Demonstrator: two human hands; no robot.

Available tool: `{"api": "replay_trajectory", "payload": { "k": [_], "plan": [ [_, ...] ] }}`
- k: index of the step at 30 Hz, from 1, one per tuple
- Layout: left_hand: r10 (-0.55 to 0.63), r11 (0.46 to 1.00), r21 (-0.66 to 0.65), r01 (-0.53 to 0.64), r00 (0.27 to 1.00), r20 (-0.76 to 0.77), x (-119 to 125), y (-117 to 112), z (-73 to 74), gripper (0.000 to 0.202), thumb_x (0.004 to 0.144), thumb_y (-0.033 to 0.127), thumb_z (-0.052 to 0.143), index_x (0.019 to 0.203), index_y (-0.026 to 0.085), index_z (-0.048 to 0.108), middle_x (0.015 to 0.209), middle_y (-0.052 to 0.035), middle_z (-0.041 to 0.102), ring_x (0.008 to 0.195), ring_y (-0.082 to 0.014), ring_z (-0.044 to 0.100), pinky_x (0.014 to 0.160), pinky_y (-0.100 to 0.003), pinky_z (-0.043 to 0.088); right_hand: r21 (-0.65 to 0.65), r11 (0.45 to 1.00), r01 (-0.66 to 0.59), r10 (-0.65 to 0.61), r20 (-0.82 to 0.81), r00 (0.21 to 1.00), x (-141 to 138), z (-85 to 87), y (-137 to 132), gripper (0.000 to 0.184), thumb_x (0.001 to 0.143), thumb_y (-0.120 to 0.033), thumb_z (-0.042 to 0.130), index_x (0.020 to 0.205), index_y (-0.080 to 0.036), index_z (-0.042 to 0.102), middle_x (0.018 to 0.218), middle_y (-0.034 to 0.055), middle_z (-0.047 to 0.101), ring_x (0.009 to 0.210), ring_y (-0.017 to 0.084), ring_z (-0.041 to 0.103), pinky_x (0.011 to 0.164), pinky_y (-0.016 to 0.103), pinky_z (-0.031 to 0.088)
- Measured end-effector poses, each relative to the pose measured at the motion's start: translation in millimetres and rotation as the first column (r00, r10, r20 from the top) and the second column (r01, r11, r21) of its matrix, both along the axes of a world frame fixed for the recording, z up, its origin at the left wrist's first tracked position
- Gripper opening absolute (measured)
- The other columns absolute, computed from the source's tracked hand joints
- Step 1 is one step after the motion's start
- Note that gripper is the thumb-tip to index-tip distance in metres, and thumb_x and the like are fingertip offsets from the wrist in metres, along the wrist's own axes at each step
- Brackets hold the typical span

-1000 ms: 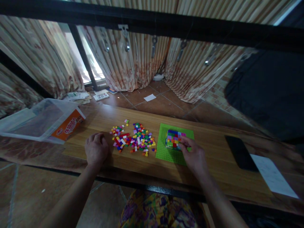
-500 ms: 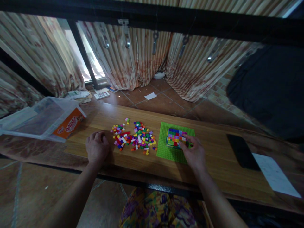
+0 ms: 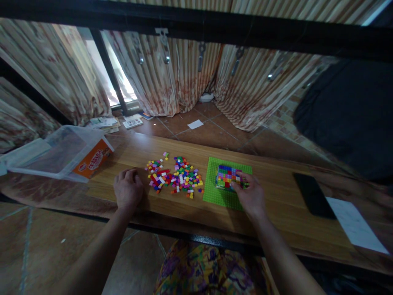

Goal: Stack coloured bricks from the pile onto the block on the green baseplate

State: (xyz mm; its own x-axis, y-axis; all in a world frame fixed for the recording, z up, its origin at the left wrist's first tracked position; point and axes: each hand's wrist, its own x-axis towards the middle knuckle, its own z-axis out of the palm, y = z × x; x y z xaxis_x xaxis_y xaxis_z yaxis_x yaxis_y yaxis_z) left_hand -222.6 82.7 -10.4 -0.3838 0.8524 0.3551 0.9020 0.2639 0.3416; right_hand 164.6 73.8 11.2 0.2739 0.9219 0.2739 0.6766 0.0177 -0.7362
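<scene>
My right hand (image 3: 250,194) is at the right side of a block built of many-coloured toy bricks (image 3: 225,176). Its thumb and forefinger are bent together at the block's top edge. Whatever they pinch, if anything, is too small to make out. Under the block lies a bright green studded baseplate (image 3: 210,192). My left hand (image 3: 128,188) rests on the wooden table top (image 3: 172,211) with its fingers curled in, and nothing shows in it. Just right of that hand, loose small bricks (image 3: 182,180) in mixed colours are spread in a pile.
A clear plastic box (image 3: 61,153) with an orange label stands at the table's left end. Toward the right lie a black phone-like slab (image 3: 315,196) and a white sheet of paper (image 3: 356,225). Striped curtains (image 3: 153,78) hang behind the table, and a dark bar (image 3: 196,24) crosses above.
The view has shifted slightly. My right hand stays at the brick block with almost the same finger pose, and my left hand still rests curled on the table.
</scene>
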Motion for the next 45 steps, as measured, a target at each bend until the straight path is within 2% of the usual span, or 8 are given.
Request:
{"api": "replay_trajectory", "payload": {
  "k": [3, 7, 10, 13, 16, 24, 35, 45],
  "plan": [
    [-0.002, 1.000, 0.001, 0.002, 1.000, -0.005, 0, 0, -0.3, 0.035, 0.085, 0.027, 0.041, 0.105, 0.015, 0.066, 0.112, -0.0133, 0.063, 0.106, -0.0286, 0.053, 0.097, -0.041, 0.041, 0.030, 0.999, 0.031, -0.031, 0.002, 1.000, -1, 2.0, -4, 0.039, 0.078, -0.043, 0.063, 0.107, -0.018, 0.068, 0.105, 0.0107, 0.066, 0.089, 0.023, 0.062, 0.085, 0.042, 0.049],
    [-0.005, 1.000, 0.018, 0.005, 1.000, -0.013, 0, -1, -1.7, 0.034, 0.086, 0.027, 0.042, 0.105, 0.015, 0.067, 0.110, -0.0131, 0.063, 0.104, -0.0282, 0.054, 0.096, -0.041, 0.041, 0.214, 0.975, 0.068, -0.073, 0.016, 0.997, -14, 10.0, -18, 0.027, 0.087, -0.038, 0.057, 0.102, -0.019, 0.069, 0.099, 0.0080, 0.068, 0.094, 0.022, 0.062, 0.088, 0.040, 0.047],
    [-0.007, 1.000, 0.027, 0.007, 1.000, -0.010, 0, -1, -2.5, 0.032, 0.086, 0.027, 0.043, 0.104, 0.015, 0.067, 0.109, -0.0125, 0.063, 0.103, -0.0276, 0.054, 0.095, -0.040, 0.041, 0.238, 0.964, -0.118, 0.114, 0.029, 0.993, -36, 14.7, -30, 0.019, 0.090, -0.031, 0.055, 0.099, -0.021, 0.069, 0.098, 0.0060, 0.069, 0.094, 0.020, 0.062, 0.087, 0.036, 0.048],
    [0.000, 0.999, 0.034, 0.001, 1.000, -0.005, 0, -1, -2.5, 0.032, 0.086, 0.026, 0.043, 0.104, 0.015, 0.067, 0.109, -0.0127, 0.064, 0.103, -0.0275, 0.054, 0.095, -0.040, 0.042, 0.155, 0.920, -0.359, 0.352, 0.072, 0.933, -62, 13.2, -38, 0.018, 0.093, -0.024, 0.051, 0.097, -0.023, 0.069, 0.095, 0.0041, 0.068, 0.091, 0.018, 0.062, 0.082, 0.031, 0.049],
    [-0.001, 0.999, 0.041, 0.001, 1.000, -0.004, 1, -1, -2.1, 0.033, 0.086, 0.026, 0.043, 0.104, 0.014, 0.067, 0.109, -0.0128, 0.064, 0.104, -0.0277, 0.054, 0.095, -0.040, 0.042, 0.076, 0.883, -0.464, 0.450, 0.148, 0.881, -85, 6.5, -38, 0.020, 0.093, -0.021, 0.050, 0.095, -0.023, 0.069, 0.095, 0.0042, 0.068, 0.092, 0.019, 0.060, 0.082, 0.031, 0.047],
    [-0.007, 1.000, 0.029, 0.007, 1.000, 0.004, 0, -2, -2.3, 0.032, 0.086, 0.026, 0.043, 0.104, 0.015, 0.067, 0.109, -0.0132, 0.063, 0.104, -0.0281, 0.053, 0.095, -0.041, 0.041, -0.015, 0.868, -0.497, 0.476, 0.314, 0.822, -108, -11.3, -19, 0.017, 0.090, -0.019, 0.054, 0.090, -0.024, 0.071, 0.095, 0.0049, 0.066, 0.092, 0.022, 0.055, 0.084, 0.036, 0.043],
    [-0.014, 0.999, 0.036, 0.013, 1.000, 0.023, 1, -2, -0.7, 0.032, 0.085, 0.025, 0.043, 0.105, 0.015, 0.066, 0.109, -0.0133, 0.063, 0.104, -0.0279, 0.053, 0.096, -0.042, 0.041, 0.010, 0.881, -0.473, 0.437, 0.366, 0.822, -116, -18.0, -17, 0.015, 0.090, -0.022, 0.058, 0.083, -0.024, 0.071, 0.090, 0.0028, 0.068, 0.089, 0.021, 0.053, 0.083, 0.035, 0.040],
    [-0.015, 1.000, 0.022, 0.015, 1.000, 0.014, 1, -2, 0.6, 0.033, 0.087, 0.028, 0.042, 0.105, 0.015, 0.066, 0.110, -0.0137, 0.063, 0.105, -0.0285, 0.054, 0.097, -0.042, 0.041, 0.062, 0.864, -0.500, 0.460, 0.307, 0.833, -115, -20.4, -17, 0.016, 0.090, -0.019, 0.056, 0.084, -0.024, 0.070, 0.091, 0.0018, 0.070, 0.091, 0.020, 0.053, 0.085, 0.035, 0.040]
  ]
}}
